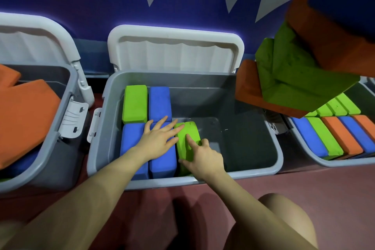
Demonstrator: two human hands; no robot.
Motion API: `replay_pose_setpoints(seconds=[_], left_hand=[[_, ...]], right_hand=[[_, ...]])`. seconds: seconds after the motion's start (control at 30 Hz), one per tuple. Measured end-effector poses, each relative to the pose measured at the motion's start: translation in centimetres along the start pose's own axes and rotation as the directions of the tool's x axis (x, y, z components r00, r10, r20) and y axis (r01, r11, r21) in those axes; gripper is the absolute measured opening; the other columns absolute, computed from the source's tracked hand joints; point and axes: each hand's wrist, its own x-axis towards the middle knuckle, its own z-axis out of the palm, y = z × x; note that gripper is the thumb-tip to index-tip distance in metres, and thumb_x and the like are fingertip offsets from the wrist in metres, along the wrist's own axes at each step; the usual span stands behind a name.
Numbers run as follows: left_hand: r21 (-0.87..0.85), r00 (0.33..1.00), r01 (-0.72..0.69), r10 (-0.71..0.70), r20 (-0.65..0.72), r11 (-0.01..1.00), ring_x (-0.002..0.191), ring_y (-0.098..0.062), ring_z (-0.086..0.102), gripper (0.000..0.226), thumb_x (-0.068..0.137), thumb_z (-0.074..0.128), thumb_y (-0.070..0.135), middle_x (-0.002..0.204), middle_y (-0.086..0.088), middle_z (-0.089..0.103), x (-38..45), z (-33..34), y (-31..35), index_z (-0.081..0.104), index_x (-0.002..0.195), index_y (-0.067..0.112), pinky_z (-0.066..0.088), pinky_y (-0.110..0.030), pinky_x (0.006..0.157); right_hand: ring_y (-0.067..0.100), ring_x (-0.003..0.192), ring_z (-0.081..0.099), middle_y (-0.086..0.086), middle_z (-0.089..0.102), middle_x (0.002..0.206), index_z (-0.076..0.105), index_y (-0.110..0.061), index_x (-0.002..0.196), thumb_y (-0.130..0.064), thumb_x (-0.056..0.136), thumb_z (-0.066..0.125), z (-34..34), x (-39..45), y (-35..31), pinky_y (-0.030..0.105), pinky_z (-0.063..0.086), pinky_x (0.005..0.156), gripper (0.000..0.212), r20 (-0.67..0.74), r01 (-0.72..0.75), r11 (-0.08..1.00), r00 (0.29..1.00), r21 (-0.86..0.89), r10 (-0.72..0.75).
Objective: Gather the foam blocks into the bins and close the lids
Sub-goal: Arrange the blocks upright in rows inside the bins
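Green foam block stands in the middle grey bin, pinched by the right grip; the left grip, fingers spread, rests flat on blue blocks beside it.

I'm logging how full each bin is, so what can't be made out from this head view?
- Left bin: cut off by the left edge; its orange foam pieces cover what lies beneath.
- Right bin: an orange and green foam stack in front hides its back rows.
- Middle bin: left hand and right hand cover parts of the blue blocks and green block.
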Motion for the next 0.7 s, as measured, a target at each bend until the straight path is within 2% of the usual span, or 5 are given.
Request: replay_pose_setpoints(seconds=[0.1,0.17,0.4,0.57,0.7], left_hand=[[0.005,0.999,0.029,-0.029,0.016,1.0,0.147,-0.014,-0.009,0.048,0.103,0.024,0.045,0.158,0.02,0.0,-0.2,-0.1,0.4,0.009,0.148,0.047,-0.003,-0.05,0.115],[0.009,0.999,0.048,-0.048,0.02,0.999,0.147,-0.015,-0.01,0.048,0.103,0.022,0.044,0.159,0.019,-0.002,-0.1,0.0,0.9,0.008,0.149,0.047,-0.004,-0.051,0.115],[0.051,0.997,0.053,-0.056,0.044,0.997,0.147,-0.016,-0.01,0.049,0.103,0.019,0.045,0.159,0.011,-0.016,0.2,-0.4,0.5,0.006,0.15,0.044,0.0,-0.053,0.115],[0.059,0.988,0.143,-0.146,0.046,0.988,0.147,-0.02,-0.011,0.049,0.103,0.018,0.045,0.159,0.01,-0.014,-2.3,-0.1,0.1,0.003,0.15,0.043,-0.002,-0.051,0.115],[0.064,0.984,0.166,-0.17,0.058,0.984,0.147,-0.02,-0.015,0.05,0.103,0.014,0.045,0.159,0.012,-0.015,-3.2,0.3,0.2,-0.004,0.149,0.044,-0.006,-0.05,0.115]], right_hand=[[0.033,0.117,0.054,0.008,0.029,0.146,0.012,-0.04,0.152,-0.066,0.092,0.038,0.2,0.1,0.4,0.047,0.041,0.101,0.07,0.022,0.021,0.999,1.0,0.045,-0.022],[0.032,0.117,0.054,0.008,0.028,0.145,0.013,-0.04,0.152,-0.066,0.092,0.036,0.3,0.3,0.6,0.045,0.044,0.098,0.07,0.042,0.021,0.996,0.999,0.089,-0.025],[0.036,0.113,0.056,0.015,0.036,0.137,0.002,-0.041,0.152,-0.06,0.088,0.053,0.5,1.2,0.8,0.042,0.047,0.095,0.083,0.132,0.009,0.981,0.991,0.193,-0.035],[0.037,0.118,0.052,0.015,0.038,0.137,0.0,-0.044,0.15,-0.067,0.083,0.054,1.1,1.5,0.6,0.052,0.042,0.1,0.09,0.124,-0.015,0.984,0.992,0.177,-0.007],[0.035,0.113,0.055,0.016,0.045,0.13,0.006,-0.04,0.152,-0.057,0.085,0.06,0.8,1.6,0.5,0.042,0.046,0.096,0.088,0.104,-0.009,0.972,0.994,0.234,-0.016]])
